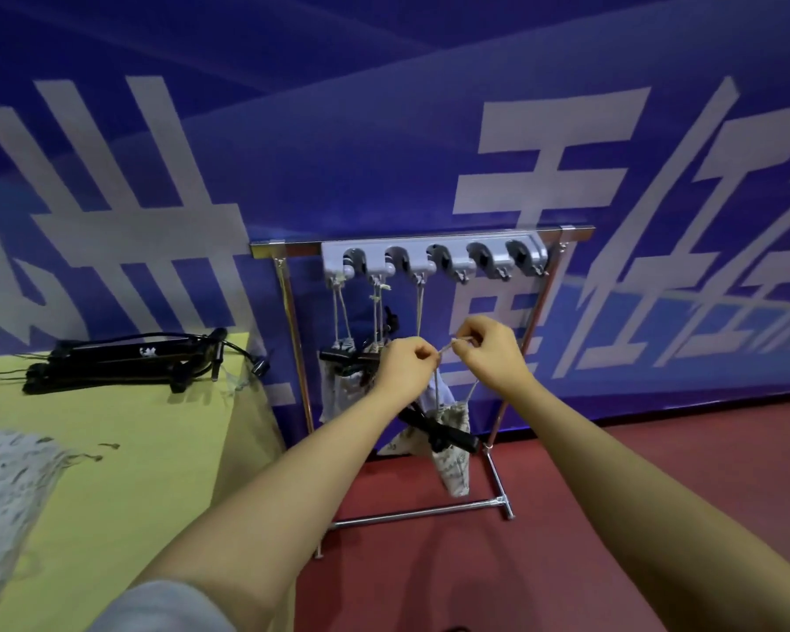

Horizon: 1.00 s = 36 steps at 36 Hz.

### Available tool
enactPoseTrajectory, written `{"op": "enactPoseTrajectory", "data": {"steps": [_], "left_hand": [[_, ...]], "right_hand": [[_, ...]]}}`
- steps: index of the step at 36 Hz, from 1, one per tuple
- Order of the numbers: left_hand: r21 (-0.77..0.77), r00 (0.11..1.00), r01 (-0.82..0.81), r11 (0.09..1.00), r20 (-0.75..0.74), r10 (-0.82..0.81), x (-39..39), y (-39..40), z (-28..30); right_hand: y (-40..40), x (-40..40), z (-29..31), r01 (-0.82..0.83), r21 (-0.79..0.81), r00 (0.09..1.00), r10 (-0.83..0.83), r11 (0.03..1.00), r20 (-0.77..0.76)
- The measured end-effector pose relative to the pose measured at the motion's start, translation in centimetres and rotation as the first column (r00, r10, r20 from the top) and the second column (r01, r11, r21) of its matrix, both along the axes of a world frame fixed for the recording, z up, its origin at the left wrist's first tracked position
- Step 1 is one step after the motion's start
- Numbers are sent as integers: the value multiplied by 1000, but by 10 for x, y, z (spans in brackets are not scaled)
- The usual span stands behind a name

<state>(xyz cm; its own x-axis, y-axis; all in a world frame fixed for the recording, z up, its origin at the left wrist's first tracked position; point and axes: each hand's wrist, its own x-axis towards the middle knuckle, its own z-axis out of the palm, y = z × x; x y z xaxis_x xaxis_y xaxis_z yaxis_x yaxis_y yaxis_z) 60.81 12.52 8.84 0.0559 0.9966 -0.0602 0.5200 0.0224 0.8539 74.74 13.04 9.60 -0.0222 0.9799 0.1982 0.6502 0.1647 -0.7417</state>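
We see a patterned drawstring pouch (pixel 452 453) hanging free in front of a metal rack (pixel 429 510), below both hands and above the red floor (pixel 589 517). A black, bar-shaped object (pixel 439 431) sits in the pouch and sticks out of its gathered mouth, lying crosswise. What the object is we cannot tell.

The pouch hangs by its pale cord (pixel 448 348), which runs up to the hands and spans the short gap between them. The left hand (pixel 404 364) is curled, with fingertips and thumb pinching one end of the cord. The right hand (pixel 491 346) sits slightly higher and pinches the other end between thumb and forefinger, its remaining fingers bent. Neither hand touches the pouch fabric or the rack.

Across the top of the rack runs a grey hook rail (pixel 334 260). From its two leftmost hooks, two further pouches (pixel 338 390) hang by knotted cords, with dark items showing at their mouths. A third cord (pixel 419 307) drops from the next hook, and its lower end is hidden behind the hands.

To the left stands a table with a yellow cover (pixel 133 449). It bears a bundle of black folded rods (pixel 119 362) and, at the near edge, a heap of patterned cloth (pixel 5 485). A blue banner (pixel 384 152) backs the scene.
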Motion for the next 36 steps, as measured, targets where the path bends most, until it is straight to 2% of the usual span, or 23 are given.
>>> {"op": "enactPoseTrajectory", "data": {"steps": [4,7,12,15,19,23,30,36], "left_hand": [[-4,1000,13,1000,-17,-14,25,29,-4],[-46,1000,7,999,27,-6,46,52,-5],[-46,996,-91,995,0,91,73,88,-10],[-51,986,-167,985,14,168,82,108,-11],[-95,942,-307,947,111,317,90,138,-14],[-121,910,-387,914,113,400,94,163,-17],[-146,906,-414,899,30,422,93,187,-34],[-120,934,-358,926,-60,353,91,190,-47]], "right_hand": [[29,24,-3,-27,-21,999,26,999,-48],[55,42,-5,-59,-53,989,51,997,-142],[99,64,-6,-105,-88,970,82,991,-230],[123,69,-9,-115,-71,973,97,991,-210],[155,66,-19,-57,-14,987,54,998,-152],[181,62,-27,-1,-5,992,0,1000,-128],[204,63,-52,-19,-85,999,16,996,-39],[203,62,-65,-26,-115,1000,24,993,-21]]}}
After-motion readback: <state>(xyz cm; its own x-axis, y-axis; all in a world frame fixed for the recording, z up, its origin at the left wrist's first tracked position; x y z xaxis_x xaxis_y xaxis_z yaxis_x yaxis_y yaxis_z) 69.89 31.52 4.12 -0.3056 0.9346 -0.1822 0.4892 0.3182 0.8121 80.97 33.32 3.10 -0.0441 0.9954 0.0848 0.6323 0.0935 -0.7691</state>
